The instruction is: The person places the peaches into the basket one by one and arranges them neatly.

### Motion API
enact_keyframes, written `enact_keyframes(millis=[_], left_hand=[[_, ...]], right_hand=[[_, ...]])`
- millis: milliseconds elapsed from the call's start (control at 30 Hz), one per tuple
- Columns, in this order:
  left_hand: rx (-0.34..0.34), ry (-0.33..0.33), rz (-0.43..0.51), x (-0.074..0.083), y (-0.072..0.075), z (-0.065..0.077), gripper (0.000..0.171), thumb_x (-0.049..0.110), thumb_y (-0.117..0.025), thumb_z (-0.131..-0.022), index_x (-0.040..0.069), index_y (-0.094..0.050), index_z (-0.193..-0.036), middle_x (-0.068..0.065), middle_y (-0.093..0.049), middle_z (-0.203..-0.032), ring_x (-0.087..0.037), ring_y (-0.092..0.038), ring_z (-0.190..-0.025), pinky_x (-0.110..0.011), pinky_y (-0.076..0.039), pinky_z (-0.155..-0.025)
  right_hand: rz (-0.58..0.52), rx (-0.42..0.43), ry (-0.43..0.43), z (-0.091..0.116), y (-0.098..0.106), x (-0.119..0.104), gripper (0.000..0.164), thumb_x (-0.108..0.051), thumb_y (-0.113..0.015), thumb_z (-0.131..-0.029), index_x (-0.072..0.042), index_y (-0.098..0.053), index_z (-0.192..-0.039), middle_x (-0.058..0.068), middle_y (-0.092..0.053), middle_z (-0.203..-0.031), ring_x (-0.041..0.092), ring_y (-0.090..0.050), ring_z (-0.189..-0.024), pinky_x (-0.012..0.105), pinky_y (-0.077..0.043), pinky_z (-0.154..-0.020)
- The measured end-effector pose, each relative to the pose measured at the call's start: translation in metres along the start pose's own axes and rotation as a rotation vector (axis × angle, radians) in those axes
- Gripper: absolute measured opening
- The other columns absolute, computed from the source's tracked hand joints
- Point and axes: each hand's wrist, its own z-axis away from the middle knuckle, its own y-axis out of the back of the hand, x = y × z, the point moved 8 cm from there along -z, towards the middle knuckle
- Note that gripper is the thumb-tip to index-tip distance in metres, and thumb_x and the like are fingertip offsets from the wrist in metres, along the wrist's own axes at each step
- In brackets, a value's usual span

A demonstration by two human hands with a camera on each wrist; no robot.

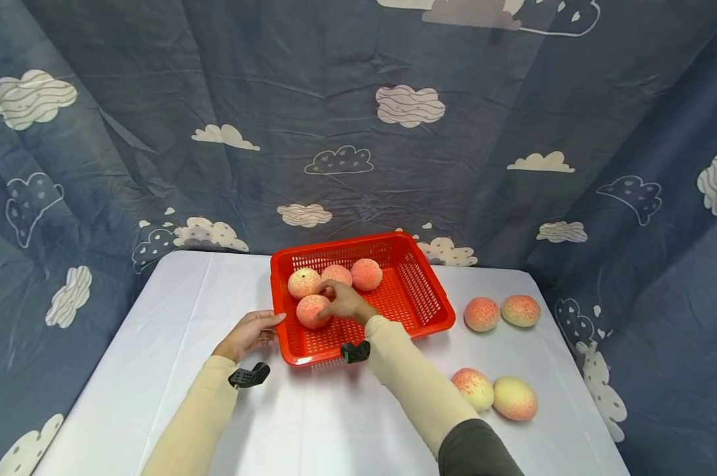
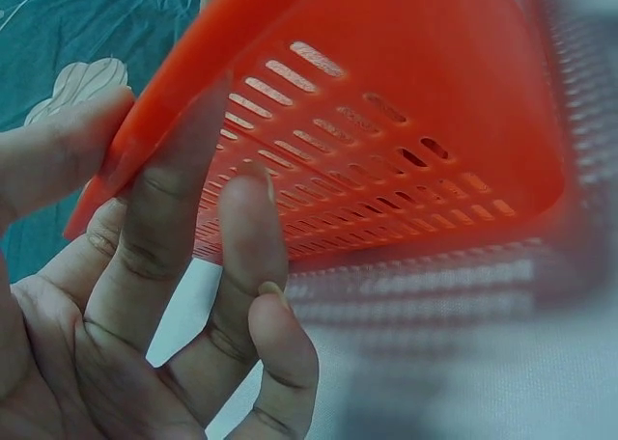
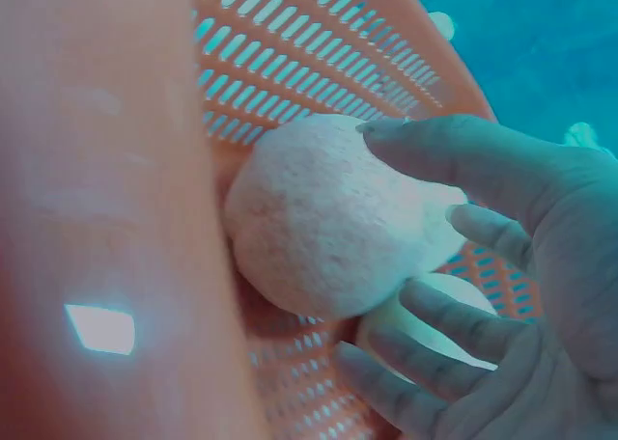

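A red plastic basket (image 1: 403,297) with slotted walls stands at the back of the table. Its left rim is pinched by my left hand (image 1: 253,335); in the left wrist view the thumb (image 2: 68,141) lies on one side of the rim and fingers on the other. My right hand (image 1: 344,303) is inside the basket, over the front peach (image 1: 312,311). Its thumb (image 3: 435,146) touches that peach in the right wrist view, the other fingers loosely spread beside it. Behind sit a pale peach (image 1: 303,283) and two pinker peaches, one (image 1: 337,274) partly hidden by my hand.
Right of the basket lie two reddish peaches (image 1: 481,314). Nearer me, beside my right forearm, are two yellower ones (image 1: 515,398). A white cloth (image 1: 186,304) covers the table. A dark blue curtain (image 1: 335,79) with cloud prints hangs close behind the basket.
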Motion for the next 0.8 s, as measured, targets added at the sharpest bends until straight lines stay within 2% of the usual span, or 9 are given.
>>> enact_keyframes(millis=[167,400,500,700,800], left_hand=[[-0.001,-0.007,-0.001,0.000,0.000,-0.001,0.028,0.022,-0.057,-0.097,-0.002,-0.060,-0.112,0.004,-0.065,-0.076,-0.011,-0.057,-0.067,-0.028,-0.049,-0.070],[0.021,0.005,-0.017,-0.002,0.002,-0.004,0.035,0.023,-0.058,-0.097,-0.007,-0.057,-0.115,0.003,-0.065,-0.076,-0.011,-0.057,-0.067,-0.029,-0.050,-0.071],[0.024,0.003,-0.026,-0.002,0.003,-0.004,0.039,0.023,-0.057,-0.097,-0.009,-0.054,-0.118,0.004,-0.065,-0.076,-0.012,-0.057,-0.067,-0.029,-0.049,-0.070],[0.037,0.019,-0.030,-0.002,0.002,-0.003,0.038,0.023,-0.057,-0.097,-0.008,-0.056,-0.117,0.004,-0.065,-0.075,-0.011,-0.057,-0.067,-0.028,-0.049,-0.070],[0.025,0.017,-0.035,-0.002,0.000,-0.002,0.038,0.023,-0.057,-0.097,-0.009,-0.054,-0.118,0.005,-0.065,-0.075,-0.011,-0.057,-0.068,-0.027,-0.048,-0.069]], right_hand=[[-0.004,-0.047,0.001,0.014,0.011,-0.002,0.057,-0.006,-0.077,-0.077,-0.005,-0.053,-0.129,0.020,-0.050,-0.134,0.036,-0.045,-0.125,0.044,-0.044,-0.096],[-0.067,-0.089,0.012,0.037,0.033,0.004,0.060,-0.010,-0.078,-0.080,-0.005,-0.050,-0.133,0.020,-0.049,-0.137,0.041,-0.042,-0.128,0.049,-0.040,-0.101],[-0.102,-0.062,0.007,0.049,0.048,0.007,0.062,-0.011,-0.079,-0.079,-0.006,-0.050,-0.134,0.019,-0.049,-0.137,0.041,-0.042,-0.129,0.050,-0.039,-0.102],[-0.133,0.023,0.043,0.070,0.079,0.020,0.065,-0.015,-0.084,-0.074,-0.011,-0.054,-0.132,0.007,-0.056,-0.130,0.032,-0.045,-0.126,0.051,-0.039,-0.102],[-0.170,0.056,0.067,0.080,0.095,0.030,0.063,-0.012,-0.083,-0.075,-0.011,-0.054,-0.131,0.010,-0.056,-0.130,0.033,-0.047,-0.124,0.048,-0.043,-0.098]])
